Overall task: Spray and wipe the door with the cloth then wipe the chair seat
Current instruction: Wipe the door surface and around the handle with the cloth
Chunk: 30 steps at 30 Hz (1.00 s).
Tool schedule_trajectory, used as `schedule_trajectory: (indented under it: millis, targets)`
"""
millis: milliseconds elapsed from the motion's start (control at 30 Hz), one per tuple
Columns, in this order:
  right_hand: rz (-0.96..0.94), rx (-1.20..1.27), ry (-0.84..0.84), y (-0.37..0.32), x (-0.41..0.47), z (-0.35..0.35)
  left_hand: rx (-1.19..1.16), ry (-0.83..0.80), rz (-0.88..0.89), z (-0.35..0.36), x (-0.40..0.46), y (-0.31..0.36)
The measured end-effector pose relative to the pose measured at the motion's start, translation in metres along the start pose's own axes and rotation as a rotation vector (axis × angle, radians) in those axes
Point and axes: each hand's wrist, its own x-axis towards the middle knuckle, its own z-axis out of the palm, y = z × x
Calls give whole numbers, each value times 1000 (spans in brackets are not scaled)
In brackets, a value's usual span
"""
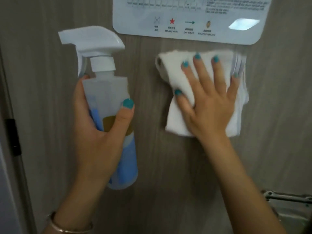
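You are in the door-wiping stage: your right hand [207,102] lies flat, fingers spread wide, pressing the folded white cloth [177,119] against the door [168,166] just below the evacuation sign [189,19], and the chair seat, out of view, is still to do. Left of the cloth, your left hand [99,132] grips the spray bottle [104,92] round its body. The bottle stands nearly upright, long axis vertical, nozzle pointing left and away from the cloth.

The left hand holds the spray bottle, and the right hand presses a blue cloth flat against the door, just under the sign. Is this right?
One detail is wrong: the cloth is white, not blue. The head view shows the left hand holding the spray bottle and the right hand pressing it flat on the door under the sign.
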Motion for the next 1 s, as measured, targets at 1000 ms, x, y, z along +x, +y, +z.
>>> schedule_trajectory:
  millis: [1000]
  targets:
    - [50,-107,-151,-19,-183,-13,-292,-156,-126,14,-20,-4]
